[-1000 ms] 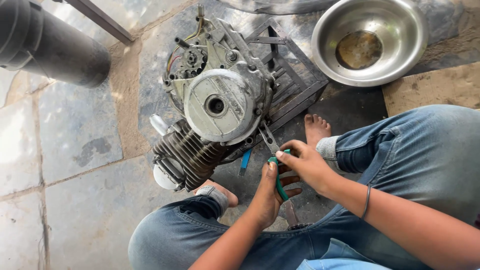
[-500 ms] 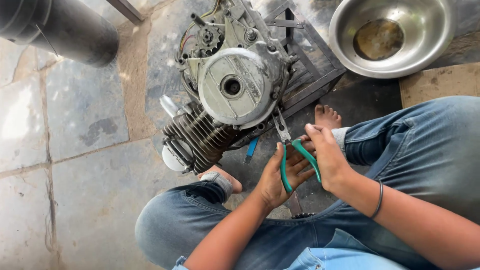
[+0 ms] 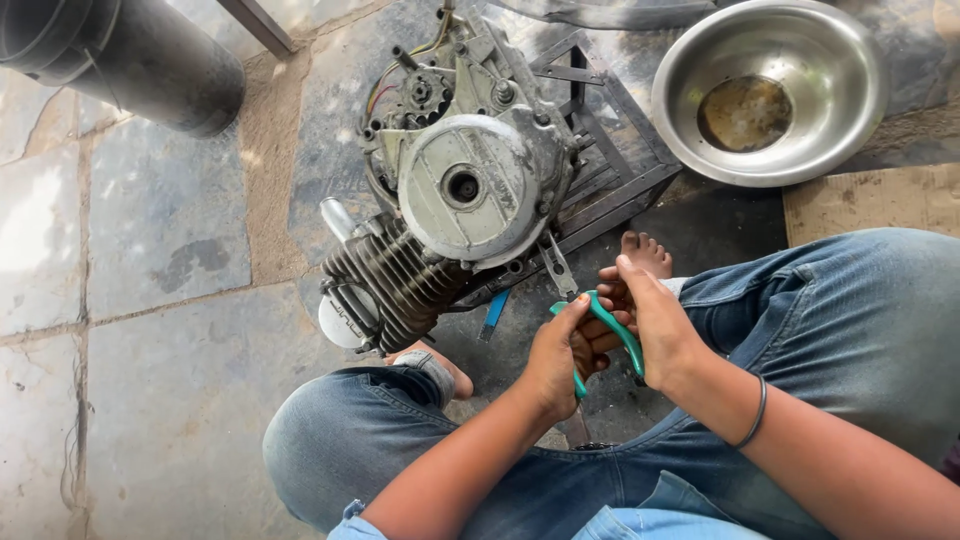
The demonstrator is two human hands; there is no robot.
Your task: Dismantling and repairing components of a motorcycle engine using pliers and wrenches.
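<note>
pliers (image 3: 600, 325) handles partly covered by left hand (image 3: 553, 360) and right hand (image 3: 655, 330); what metal tip grips too small to tell. dark pipe (image 3: 120, 60) cut off by top-left edge. steel bowl (image 3: 830, 130) rim clipped at top; brownish residue inside unclear. engine (image 3: 455, 200) underside hidden against metal stand (image 3: 620, 160). both forearms run out at bottom edge. blue object (image 3: 494, 313) half hidden under engine.

A stone-slab floor (image 3: 150, 220) carries a dark metal frame (image 3: 610, 180) bearing a motorcycle engine (image 3: 450, 200), with a steel bowl (image 3: 770, 90), a black pipe (image 3: 130, 55) and a cardboard sheet (image 3: 870, 200) lying alongside.
</note>
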